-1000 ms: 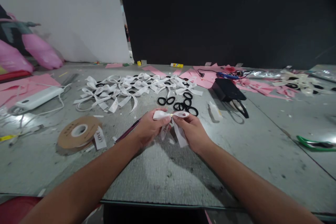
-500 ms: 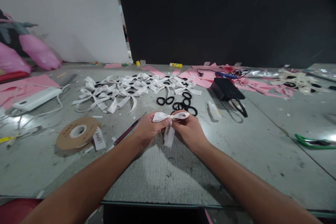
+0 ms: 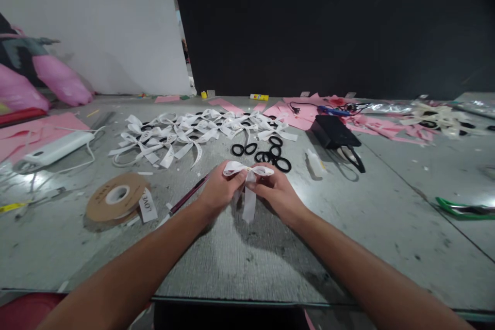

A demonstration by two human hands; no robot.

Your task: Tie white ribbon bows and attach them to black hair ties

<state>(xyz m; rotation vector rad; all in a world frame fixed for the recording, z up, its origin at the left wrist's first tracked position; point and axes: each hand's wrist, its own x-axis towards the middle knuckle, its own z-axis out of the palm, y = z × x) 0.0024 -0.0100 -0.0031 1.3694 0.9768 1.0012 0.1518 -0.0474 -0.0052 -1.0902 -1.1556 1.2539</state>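
Between my two hands is a white ribbon bow (image 3: 250,170), its loops spread sideways and a tail hanging down over the table. My left hand (image 3: 218,185) pinches it from the left, thumb near the knot. From the right, my right hand (image 3: 279,193) grips the other side; its fingertips are partly hidden behind the loop. Just beyond my hands lie several black hair ties (image 3: 274,152). A pile of white ribbon bows (image 3: 193,131) spreads across the table behind them. Beside my left forearm lie a dark thin pen-like tool (image 3: 189,194) and a cardboard ribbon spool (image 3: 101,201) with a printed ribbon end.
To the right stand a small white bottle (image 3: 315,163) and a black box-shaped device (image 3: 335,131). Green-handled scissors (image 3: 460,208) lie at far right. At left are a white power strip (image 3: 58,148) and pink sheets (image 3: 34,134). A dark panel (image 3: 328,26) rises behind the table.
Both hands have shifted slightly left with the bow. The hanging tail now reaches a little lower, and its printed lettering no longer shows.
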